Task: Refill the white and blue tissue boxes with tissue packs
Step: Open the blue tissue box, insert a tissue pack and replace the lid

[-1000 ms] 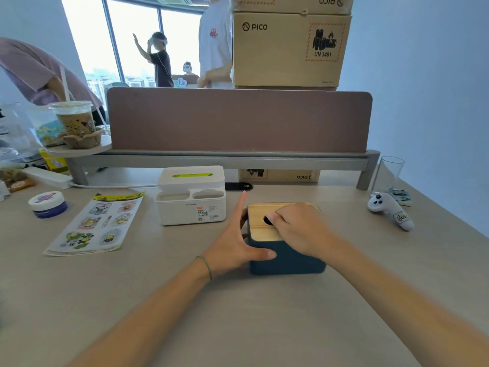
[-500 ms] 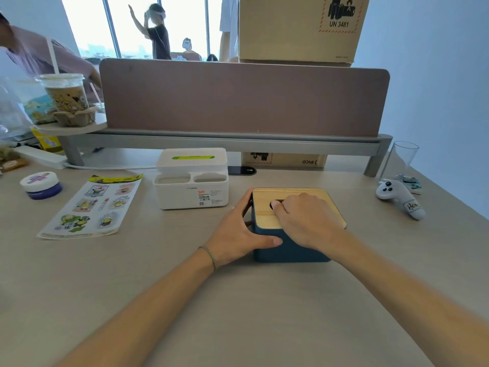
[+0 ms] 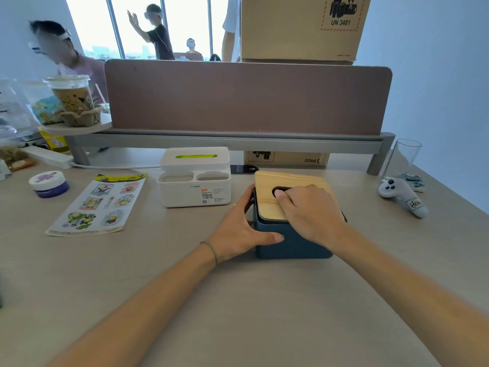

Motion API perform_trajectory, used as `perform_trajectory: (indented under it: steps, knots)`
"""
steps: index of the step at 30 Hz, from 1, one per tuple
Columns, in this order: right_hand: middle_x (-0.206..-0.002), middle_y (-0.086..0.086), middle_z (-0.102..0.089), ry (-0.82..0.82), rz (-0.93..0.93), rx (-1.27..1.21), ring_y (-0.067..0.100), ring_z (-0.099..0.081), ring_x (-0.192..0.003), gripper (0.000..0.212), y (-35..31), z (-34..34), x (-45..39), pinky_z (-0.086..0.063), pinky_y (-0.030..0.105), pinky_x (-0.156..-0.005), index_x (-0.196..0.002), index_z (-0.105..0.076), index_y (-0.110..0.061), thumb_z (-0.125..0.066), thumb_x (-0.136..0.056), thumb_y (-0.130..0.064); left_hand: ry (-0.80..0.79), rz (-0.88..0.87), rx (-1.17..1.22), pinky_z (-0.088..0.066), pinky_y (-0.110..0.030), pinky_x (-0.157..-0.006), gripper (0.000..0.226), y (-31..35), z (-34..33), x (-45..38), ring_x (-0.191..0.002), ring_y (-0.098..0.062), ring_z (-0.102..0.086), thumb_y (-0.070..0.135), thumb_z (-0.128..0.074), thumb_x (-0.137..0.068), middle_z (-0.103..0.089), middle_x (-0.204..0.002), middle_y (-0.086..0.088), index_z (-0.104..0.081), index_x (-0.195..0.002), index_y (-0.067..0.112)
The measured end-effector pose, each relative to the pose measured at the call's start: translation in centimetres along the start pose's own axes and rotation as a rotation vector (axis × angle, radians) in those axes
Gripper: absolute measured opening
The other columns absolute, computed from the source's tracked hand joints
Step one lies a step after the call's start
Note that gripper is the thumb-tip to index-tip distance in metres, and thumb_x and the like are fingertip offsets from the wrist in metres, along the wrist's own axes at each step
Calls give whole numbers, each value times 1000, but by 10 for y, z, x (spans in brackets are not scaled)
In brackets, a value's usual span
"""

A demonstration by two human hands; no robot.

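Blue tissue box point(image 3: 291, 245) sits mid-bench point(image 3: 238, 300), its wooden lid point(image 3: 267, 197) tilted. Left hand point(image 3: 239, 229) braces its left side, fingers straight, thumb across the front. Right hand point(image 3: 309, 210) hooks curled fingers into the lid's slot. White tissue box point(image 3: 194, 178) stands just behind-left.

This is an open-plan office. A padded divider screen point(image 3: 246, 98) stands on a grey rail at the back of the surface point(image 3: 238, 300), with cardboard shipping boxes point(image 3: 300, 27) stacked behind it. Beyond it, tall windows point(image 3: 185, 22) light other people, one wearing a headset point(image 3: 153, 14). A power strip point(image 3: 50, 156) lies at the left.
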State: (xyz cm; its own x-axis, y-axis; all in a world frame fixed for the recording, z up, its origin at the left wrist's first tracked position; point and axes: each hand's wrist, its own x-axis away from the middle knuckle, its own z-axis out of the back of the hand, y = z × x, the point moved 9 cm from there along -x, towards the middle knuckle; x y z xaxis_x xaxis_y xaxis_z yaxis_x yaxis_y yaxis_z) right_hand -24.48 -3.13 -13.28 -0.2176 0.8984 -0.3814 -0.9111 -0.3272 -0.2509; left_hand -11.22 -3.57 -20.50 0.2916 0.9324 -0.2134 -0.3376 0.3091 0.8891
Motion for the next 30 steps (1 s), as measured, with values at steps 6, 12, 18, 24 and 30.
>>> perform_trajectory:
  steps: [6, 12, 18, 24, 30]
  knots:
    - [-60, -6, -60, 76, 96, -95, 13, -54, -58, 39, -4, 36, 0, -43, 34, -54, -68, -65, -22, -47, -99, -39, 115, -116, -69, -29, -41, -122, 140, 45, 23, 6, -147, 7, -22, 60, -90, -56, -26, -160, 20, 4, -158, 45]
    - [-59, -6, -58, 64, 102, -137, 13, -53, -59, 35, 15, 57, 19, -42, 35, -56, -68, -64, -25, -51, -98, -34, 113, -214, -238, -32, -27, -114, 124, 93, 8, 5, -139, -2, -38, 59, -85, -63, -41, -153, 13, -9, -159, 44]
    - [-56, -6, -56, 112, 42, -112, 13, -52, -57, 35, 68, 84, 55, -43, 40, -55, -63, -61, -25, -53, -96, -35, -56, -293, -450, -31, -37, -118, 114, 128, -53, -6, -147, -11, -29, 65, -81, -66, -34, -160, 11, -17, -158, 42]
    - [-52, -6, -50, 110, -100, -89, 10, -45, -53, 40, 129, 103, 91, -31, 34, -54, -56, -53, -23, -56, -95, -30, -204, -325, -619, -39, -34, -111, 104, 145, -129, -21, -135, -17, -39, 80, -68, -66, -38, -153, 7, -31, -153, 36]
    - [-52, -5, -50, 98, -230, -76, 15, -49, -55, 38, 186, 98, 123, -41, 41, -57, -55, -52, -28, -57, -93, -32, -279, -340, -651, -35, -29, -108, 98, 149, -185, -26, -134, -17, -41, 77, -72, -66, -44, -148, 2, -44, -148, 30]
